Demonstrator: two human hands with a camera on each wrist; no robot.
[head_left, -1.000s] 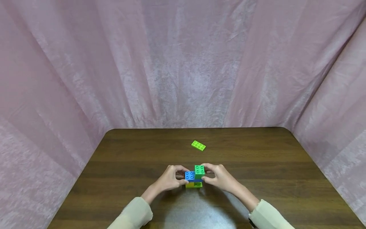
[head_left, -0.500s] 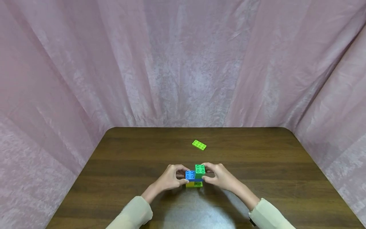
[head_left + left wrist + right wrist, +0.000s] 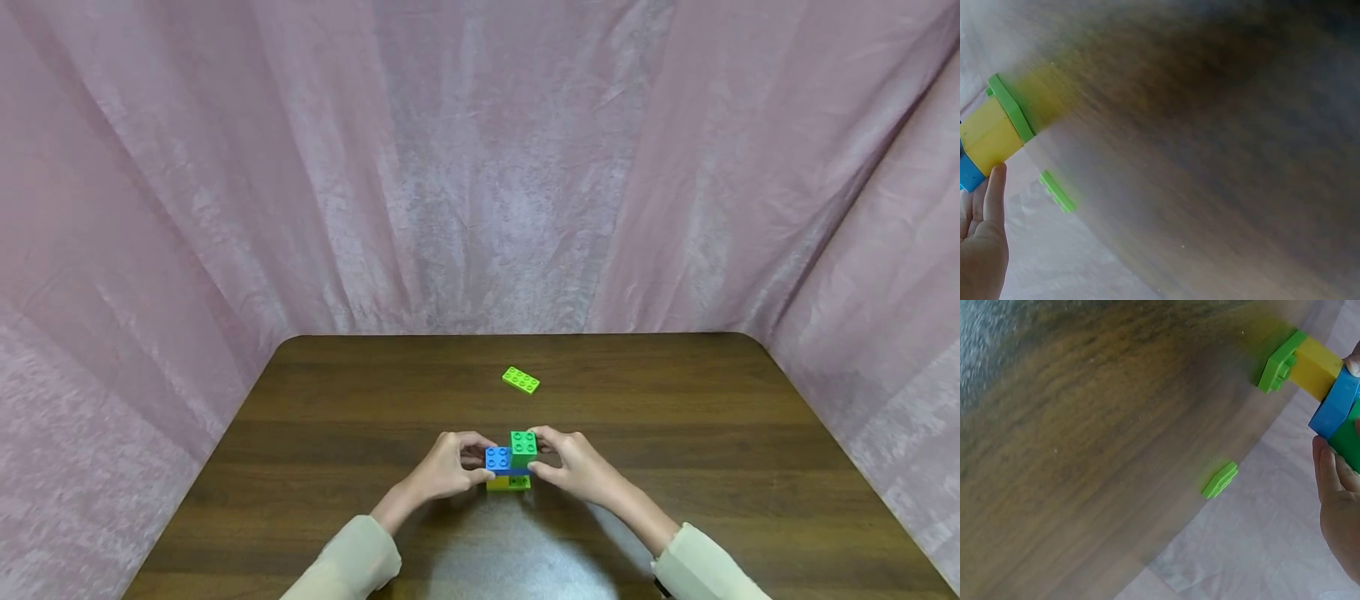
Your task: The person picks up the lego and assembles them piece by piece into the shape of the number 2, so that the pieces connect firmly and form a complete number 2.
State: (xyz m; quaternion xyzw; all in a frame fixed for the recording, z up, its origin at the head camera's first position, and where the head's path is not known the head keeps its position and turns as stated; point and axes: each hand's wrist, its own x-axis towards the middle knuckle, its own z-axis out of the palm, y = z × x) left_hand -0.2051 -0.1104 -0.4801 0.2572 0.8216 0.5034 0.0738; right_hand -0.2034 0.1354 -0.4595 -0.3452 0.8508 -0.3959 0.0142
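A small stack of toy building bricks stands on the table in the head view. At its base is a light green plate (image 3: 521, 483), with a yellow brick (image 3: 1315, 367) on the plate's left half. Across the yellow one lies a blue brick (image 3: 497, 459), and a green brick (image 3: 523, 445) sits on the blue one's right end. My left hand (image 3: 447, 468) pinches the blue brick's left end, thumb in front and fingers behind. From the right, my right hand (image 3: 576, 469) pinches the green brick; its fingertips are partly hidden behind the stack.
A second light green plate (image 3: 521, 380) lies studs up farther back on the brown wooden table (image 3: 360, 392). Pink curtains (image 3: 495, 167) hang behind the table and along both sides.
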